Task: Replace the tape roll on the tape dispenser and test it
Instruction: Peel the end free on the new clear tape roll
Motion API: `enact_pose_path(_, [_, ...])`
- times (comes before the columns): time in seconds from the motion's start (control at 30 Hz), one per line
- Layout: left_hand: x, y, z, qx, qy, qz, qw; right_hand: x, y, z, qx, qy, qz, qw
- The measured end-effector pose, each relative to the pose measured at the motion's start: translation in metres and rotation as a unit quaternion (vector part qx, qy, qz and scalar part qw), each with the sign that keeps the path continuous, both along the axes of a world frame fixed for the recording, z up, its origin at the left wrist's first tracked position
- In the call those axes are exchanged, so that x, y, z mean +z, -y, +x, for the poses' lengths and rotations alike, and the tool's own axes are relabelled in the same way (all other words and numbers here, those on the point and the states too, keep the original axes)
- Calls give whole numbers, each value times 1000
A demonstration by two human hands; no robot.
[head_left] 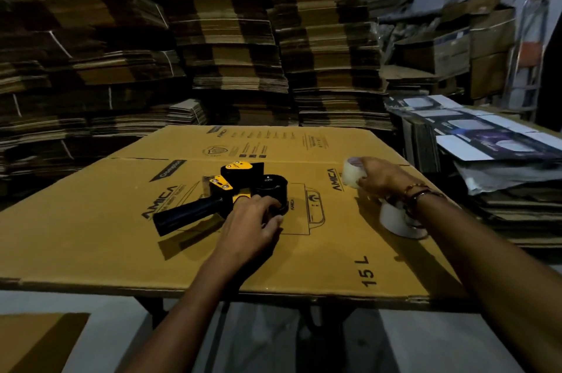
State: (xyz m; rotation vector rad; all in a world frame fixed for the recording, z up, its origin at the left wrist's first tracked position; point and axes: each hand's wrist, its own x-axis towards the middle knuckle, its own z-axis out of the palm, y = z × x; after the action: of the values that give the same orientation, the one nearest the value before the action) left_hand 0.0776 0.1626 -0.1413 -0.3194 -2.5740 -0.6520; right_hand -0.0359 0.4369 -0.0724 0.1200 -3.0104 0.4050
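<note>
While the left hand [254, 220] grips the tape dispenser [225, 196], handle pointing near-left, right-hand fingers [365, 181] hold a clear tape roll [349, 173].

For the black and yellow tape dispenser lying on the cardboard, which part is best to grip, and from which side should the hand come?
Probably the long black handle of the black and yellow tape dispenser. It lies flat on the brown flattened cardboard box, pointing toward the near left, bare and free of the left hand. Come from above at the near-left side, fingers wrapped across its length.
</note>
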Motion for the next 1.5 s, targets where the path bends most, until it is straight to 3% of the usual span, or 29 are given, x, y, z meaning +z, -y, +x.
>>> enact_pose_path(0.1, [-5, 0, -6, 6, 23, -9, 1000, -5, 6, -9, -27, 5, 21, 999])
enact_pose_path(0.23, [-6, -1, -7, 8, 26, -10, 1000, -14, 10, -9, -44, -52, 12, 998])
enact_pose_path(0.5, [-2, -1, -2, 3, 29, 3, 1000, 0, 36, 36, 27, -75, 3, 997])
enact_pose_path(0.6, [0, 2, 5, -5, 27, 34, 999, 5, 45, 67, 83, -43, -149, 984])
enact_pose_path(0.67, [2, 4, 10, -12, 29, 93, 995, 4, 53, 93, 107, 17, -350, 931])
enact_pose_path(0.73, [5, 6, 15, -12, 36, 176, 984, -3, 61, 116, 113, 50, -466, 876])
enact_pose_path(0.8, [6, 7, 22, -13, 50, 282, 958, -16, 66, 134, 131, 63, -501, 853])
enact_pose_path(0.9, [12, -5, 40, -53, 86, 447, 889, -34, 68, 147, 164, 55, -547, 819])
enact_pose_path(1.0, [17, -16, 56, -105, 112, 516, 843, -43, 69, 152, 154, 40, -593, 789])
enact_pose_path(1.07, [16, -15, 61, -119, 93, 497, 854, -46, 70, 155, 156, 39, -609, 776])
enact_pose_path(1.2, [10, -14, 59, -122, 60, 443, 886, -52, 66, 155, 165, 1, -554, 816])
enact_pose_path(1.3, [8, -15, 56, -123, 52, 405, 905, -53, 67, 157, 180, -3, -534, 826])
enact_pose_path(1.5, [5, -11, 54, -105, 18, 345, 932, -54, 64, 156, 182, 18, -564, 806])
